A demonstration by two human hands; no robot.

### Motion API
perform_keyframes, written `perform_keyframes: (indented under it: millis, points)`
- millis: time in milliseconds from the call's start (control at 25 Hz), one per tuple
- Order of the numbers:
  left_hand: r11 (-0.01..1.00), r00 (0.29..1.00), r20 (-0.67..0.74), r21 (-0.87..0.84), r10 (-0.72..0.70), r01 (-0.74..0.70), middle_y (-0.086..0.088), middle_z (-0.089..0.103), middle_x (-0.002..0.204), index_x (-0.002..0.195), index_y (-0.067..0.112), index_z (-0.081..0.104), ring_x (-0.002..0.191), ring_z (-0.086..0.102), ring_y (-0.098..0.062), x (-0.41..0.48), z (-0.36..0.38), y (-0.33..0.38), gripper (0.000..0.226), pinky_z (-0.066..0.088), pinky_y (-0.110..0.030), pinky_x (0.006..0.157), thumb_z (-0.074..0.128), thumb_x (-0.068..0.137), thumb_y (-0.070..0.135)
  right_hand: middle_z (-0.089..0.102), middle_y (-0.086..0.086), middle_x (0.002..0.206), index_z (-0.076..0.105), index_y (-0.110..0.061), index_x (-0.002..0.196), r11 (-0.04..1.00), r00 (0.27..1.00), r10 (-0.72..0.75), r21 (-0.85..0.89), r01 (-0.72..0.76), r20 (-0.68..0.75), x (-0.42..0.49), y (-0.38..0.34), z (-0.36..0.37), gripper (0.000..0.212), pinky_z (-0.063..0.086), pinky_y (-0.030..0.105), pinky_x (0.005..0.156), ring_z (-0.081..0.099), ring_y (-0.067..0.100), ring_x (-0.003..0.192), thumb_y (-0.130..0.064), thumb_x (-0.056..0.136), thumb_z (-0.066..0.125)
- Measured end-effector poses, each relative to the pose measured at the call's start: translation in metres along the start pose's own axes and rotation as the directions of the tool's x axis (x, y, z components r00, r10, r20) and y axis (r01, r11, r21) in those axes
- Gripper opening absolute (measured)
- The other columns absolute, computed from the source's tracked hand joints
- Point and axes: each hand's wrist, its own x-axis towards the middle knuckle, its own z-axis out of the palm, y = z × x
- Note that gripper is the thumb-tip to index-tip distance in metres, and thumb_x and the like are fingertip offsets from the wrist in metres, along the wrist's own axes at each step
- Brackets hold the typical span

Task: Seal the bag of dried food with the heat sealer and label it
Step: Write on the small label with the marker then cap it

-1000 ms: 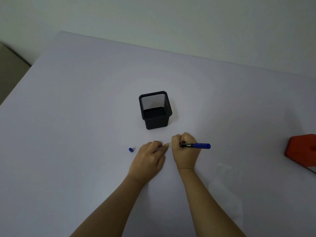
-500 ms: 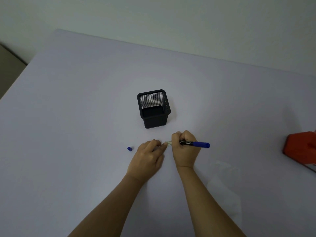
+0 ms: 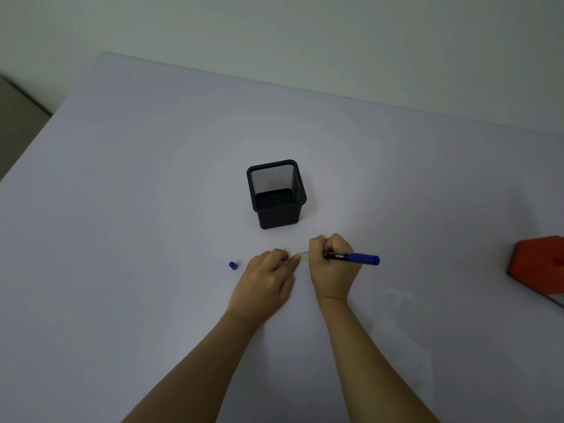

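A small blue cap (image 3: 233, 265) lies alone on the pale counter (image 3: 122, 209), just left of the left hand (image 3: 265, 279). That hand rests palm down with its fingers relaxed, and its thumb tip presses the left end of a small white label (image 3: 303, 256) flat on the counter. Behind the hands and apart from them stands a black mesh holder (image 3: 276, 193), upright. The label lies between the two hands, and its right end runs under the right hand (image 3: 331, 267). That hand is curled tight round a pen (image 3: 351, 257), whose blue end sticks out to the right; the tip is hidden by the fingers. Right of the right forearm a clear bag (image 3: 403, 331) lies flat, faint against the counter; its contents cannot be made out. At the right edge sits a red device (image 3: 540, 267), partly cut off.
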Motion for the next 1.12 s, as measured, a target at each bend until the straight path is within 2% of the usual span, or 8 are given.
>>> perform_keyframes:
  millis: [160,280,400,520,720,880,1000,1120]
  points:
    - [1.000,1.000,-0.002,-0.002,-0.004,0.004,-0.009,0.064,0.089,0.108,0.005,0.069,0.074,0.062,-0.021,0.0000,0.0002,-0.0002,0.037,0.052,-0.029,0.067,0.043,0.089,0.022,0.036,-0.008,0.044,0.030,-0.030,0.053,1.000,1.000,0.000,0.003,0.000,-0.002,-0.0004,0.0009,0.0000,0.039,0.034,0.013,0.042,0.040,0.011,0.043,-0.015,0.081,0.054]
    - [1.000,1.000,0.001,-0.004,-0.004,0.004,-0.009,0.064,0.089,0.107,0.004,0.069,0.074,0.062,-0.021,-0.0005,0.0009,-0.0003,0.036,0.053,-0.029,0.067,0.043,0.089,0.022,0.040,-0.001,0.045,0.035,-0.022,0.053,1.000,1.000,0.020,-0.004,-0.020,0.020,-0.0007,0.0011,-0.0005,0.035,0.035,0.015,0.042,0.042,0.014,0.046,-0.015,0.081,0.054]
    - [1.000,1.000,-0.005,-0.007,0.004,-0.004,-0.010,0.063,0.088,0.107,0.004,0.070,0.073,0.061,-0.021,-0.0004,0.0011,-0.0010,0.035,0.052,-0.030,0.065,0.045,0.088,0.020,0.036,-0.004,0.043,0.033,-0.019,0.051,1.000,1.000,0.001,0.013,-0.001,0.020,-0.0012,0.0002,0.0002,0.036,0.033,0.018,0.041,0.038,0.013,0.043,-0.009,0.078,0.054]
    - [1.000,1.000,-0.001,-0.010,0.002,-0.002,-0.009,0.063,0.088,0.107,0.004,0.070,0.073,0.061,-0.021,-0.0003,0.0004,-0.0001,0.036,0.053,-0.030,0.065,0.044,0.088,0.020,0.036,-0.005,0.043,0.035,-0.016,0.051,1.000,0.999,0.020,0.019,-0.021,0.030,-0.0019,-0.0010,0.0001,0.034,0.033,0.018,0.040,0.037,0.012,0.042,-0.011,0.078,0.054]
    - [1.000,1.000,0.016,-0.010,0.001,-0.001,-0.010,0.064,0.088,0.107,0.004,0.069,0.073,0.062,-0.022,0.0001,-0.0007,0.0009,0.037,0.053,-0.029,0.066,0.043,0.088,0.022,0.033,-0.013,0.044,0.028,-0.031,0.052,1.000,1.000,-0.001,0.030,0.002,-0.022,-0.0008,-0.0029,-0.0014,0.042,0.032,0.009,0.042,0.039,0.007,0.041,-0.008,0.077,0.053]
    - [1.000,1.000,0.025,-0.016,-0.008,0.008,-0.009,0.063,0.089,0.107,0.004,0.069,0.074,0.061,-0.021,0.0007,-0.0009,0.0003,0.037,0.053,-0.029,0.066,0.043,0.088,0.022,0.034,-0.013,0.045,0.029,-0.029,0.052,1.000,0.999,0.002,0.024,-0.001,-0.049,-0.0013,-0.0023,-0.0009,0.040,0.033,0.008,0.043,0.041,0.006,0.042,-0.008,0.078,0.052]
    - [0.999,0.999,0.031,-0.034,-0.011,0.012,-0.008,0.063,0.088,0.107,0.004,0.069,0.072,0.060,-0.019,0.0012,-0.0018,0.0009,0.036,0.052,-0.028,0.065,0.043,0.088,0.021,0.039,-0.010,0.044,0.038,-0.017,0.053,0.997,0.993,0.060,0.045,-0.055,-0.104,0.0006,-0.0007,-0.0010,0.034,0.035,0.008,0.043,0.046,0.006,0.044,-0.011,0.081,0.055]
    - [0.995,0.998,0.047,-0.087,-0.045,0.049,-0.006,0.062,0.089,0.106,0.005,0.070,0.073,0.059,-0.017,0.0026,-0.0050,0.0012,0.035,0.050,-0.025,0.067,0.044,0.087,0.020,0.052,-0.007,0.050,0.046,-0.017,0.056,0.985,0.989,0.130,0.122,-0.121,-0.075,0.0014,-0.0053,-0.0020,0.035,0.043,0.009,0.047,0.054,0.004,0.048,-0.014,0.087,0.062]
